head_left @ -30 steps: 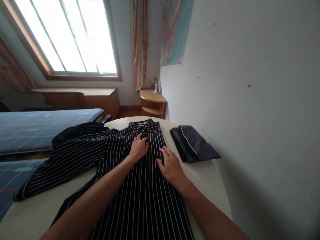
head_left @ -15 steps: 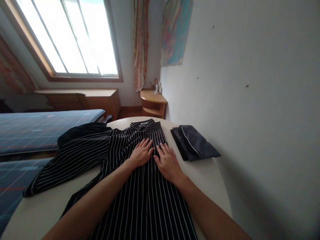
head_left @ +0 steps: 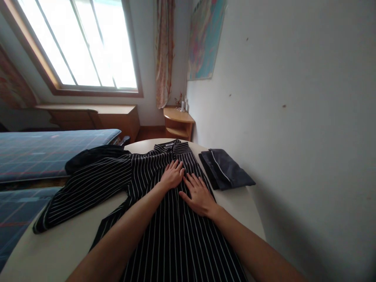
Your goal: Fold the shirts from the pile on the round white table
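Observation:
A black shirt with white stripes (head_left: 167,231) lies spread over a round, pale table (head_left: 67,231), its collar at the far side. One long sleeve stretches out to the left; the other sleeve is not visible. On the upper front, below the collar, my left hand (head_left: 172,174) rests flat with its fingers extended. My right hand (head_left: 198,196) presses on the cloth just to the right and a little nearer, fingers spread. Neither hand grasps the fabric. Beyond the right hand sit folded dark garments (head_left: 226,170), apart from the shirt.
Behind the sleeve is a bundle of dark cloth (head_left: 91,154). Mattresses with blue plaid covers (head_left: 58,150) are at the left. A white wall (head_left: 308,156) runs along the right. A small corner shelf (head_left: 178,115) stands past the table, near a wooden desk (head_left: 117,113).
The left hand has slid a little to the right and away from me over the shirt. My right hand has shifted slightly nearer. The striped cloth has moved rightward under them.

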Motion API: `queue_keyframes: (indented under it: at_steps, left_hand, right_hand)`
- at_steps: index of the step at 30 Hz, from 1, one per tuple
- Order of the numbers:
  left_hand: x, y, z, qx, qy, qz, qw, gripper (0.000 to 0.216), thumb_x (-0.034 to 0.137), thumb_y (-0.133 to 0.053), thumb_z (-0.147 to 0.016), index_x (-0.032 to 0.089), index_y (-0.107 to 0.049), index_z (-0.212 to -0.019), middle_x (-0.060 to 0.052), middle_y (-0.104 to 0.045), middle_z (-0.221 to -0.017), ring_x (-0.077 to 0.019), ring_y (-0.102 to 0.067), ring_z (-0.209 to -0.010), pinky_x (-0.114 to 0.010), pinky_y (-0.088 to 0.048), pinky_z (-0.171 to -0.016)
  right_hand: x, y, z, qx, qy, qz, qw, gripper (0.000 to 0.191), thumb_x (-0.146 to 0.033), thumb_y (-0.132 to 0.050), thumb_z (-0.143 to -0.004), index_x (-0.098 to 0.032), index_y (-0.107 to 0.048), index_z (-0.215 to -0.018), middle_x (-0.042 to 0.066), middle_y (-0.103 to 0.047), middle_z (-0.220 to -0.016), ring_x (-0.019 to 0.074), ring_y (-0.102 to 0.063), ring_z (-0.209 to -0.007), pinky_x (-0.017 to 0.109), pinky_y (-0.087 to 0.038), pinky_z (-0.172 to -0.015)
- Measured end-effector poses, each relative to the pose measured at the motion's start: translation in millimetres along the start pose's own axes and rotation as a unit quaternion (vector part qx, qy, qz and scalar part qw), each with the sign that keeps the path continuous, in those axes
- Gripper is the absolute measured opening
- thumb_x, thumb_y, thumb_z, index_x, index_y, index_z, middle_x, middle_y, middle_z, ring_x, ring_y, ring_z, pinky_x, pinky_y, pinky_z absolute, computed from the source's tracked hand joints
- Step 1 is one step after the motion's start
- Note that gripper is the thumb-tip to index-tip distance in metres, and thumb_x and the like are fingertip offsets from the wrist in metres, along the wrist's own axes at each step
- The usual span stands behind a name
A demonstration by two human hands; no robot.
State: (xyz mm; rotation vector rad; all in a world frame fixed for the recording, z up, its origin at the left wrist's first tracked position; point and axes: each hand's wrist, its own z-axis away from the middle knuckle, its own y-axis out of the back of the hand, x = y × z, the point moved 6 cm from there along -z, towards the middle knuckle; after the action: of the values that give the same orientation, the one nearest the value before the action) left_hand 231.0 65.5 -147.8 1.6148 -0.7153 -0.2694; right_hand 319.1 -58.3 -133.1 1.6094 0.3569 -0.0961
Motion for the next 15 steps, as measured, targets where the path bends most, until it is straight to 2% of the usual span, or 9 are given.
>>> queue_keyframes:
  at_steps: [3,6,8,12,13,15]
  left_hand:
    - [3,5,6,-0.006,-0.021,0.009,1.0,0.055,0.044,-0.025,-0.104,0.02,-0.036,-0.151,-0.011,-0.031,-0.16,-0.0307,-0.021,-0.149,-0.048,-0.026,-0.118]
    - [8,12,21,-0.007,-0.053,0.006,0.999,0.054,0.048,-0.03,-0.103,0.027,-0.036,-0.152,-0.006,-0.027,-0.162,-0.0301,-0.016,-0.15,-0.049,-0.021,-0.12]
    - [11,14,33,-0.007,-0.061,-0.005,0.998,0.054,0.048,-0.031,-0.102,0.029,-0.036,-0.152,-0.007,-0.026,-0.162,-0.0318,-0.016,-0.15,-0.052,-0.02,-0.12]
    - [14,12,47,-0.016,-0.035,-0.018,0.999,0.056,0.046,-0.031,-0.102,0.024,-0.032,-0.154,-0.01,-0.028,-0.161,-0.0326,-0.021,-0.149,-0.053,-0.022,-0.118]
    - [14,11,49,-0.017,-0.029,-0.017,0.999,0.057,0.046,-0.032,-0.102,0.024,-0.032,-0.154,-0.01,-0.029,-0.161,-0.0321,-0.022,-0.149,-0.052,-0.022,-0.119]
    - [15,11,49,-0.011,-0.019,-0.011,1.0,0.058,0.047,-0.035,-0.1,0.024,-0.032,-0.153,-0.009,-0.03,-0.161,-0.0313,-0.023,-0.149,-0.051,-0.021,-0.119]
  right_hand:
    - [5,3,9,-0.005,0.012,-0.002,1.0,0.078,-0.068,-0.022,-0.097,-0.018,-0.028,-0.156,0.007,-0.022,-0.163,0.0249,-0.012,-0.152,0.044,-0.007,-0.123]
    - [10,2,14,-0.008,0.016,0.0,1.0,0.076,-0.067,-0.026,-0.097,-0.019,-0.029,-0.156,0.008,-0.023,-0.163,0.0262,-0.013,-0.151,0.046,-0.009,-0.122]
    - [11,3,12,-0.004,0.01,0.0,1.0,0.068,-0.061,-0.029,-0.099,-0.019,-0.036,-0.153,0.008,-0.029,-0.161,0.0265,-0.019,-0.15,0.046,-0.012,-0.121]
    - [11,18,-15,0.036,-0.046,-0.027,0.998,0.048,-0.04,-0.029,-0.103,-0.016,-0.057,-0.134,0.011,-0.057,-0.14,0.0217,-0.049,-0.131,0.036,-0.03,-0.113]
    - [11,23,-26,0.055,-0.06,-0.04,0.996,0.047,-0.037,-0.028,-0.103,-0.015,-0.059,-0.131,0.012,-0.061,-0.135,0.0205,-0.053,-0.126,0.033,-0.033,-0.11]
    - [10,30,-49,0.083,-0.074,-0.065,0.992,0.047,-0.034,-0.028,-0.103,-0.013,-0.057,-0.133,0.012,-0.059,-0.138,0.0183,-0.051,-0.129,0.029,-0.03,-0.111]
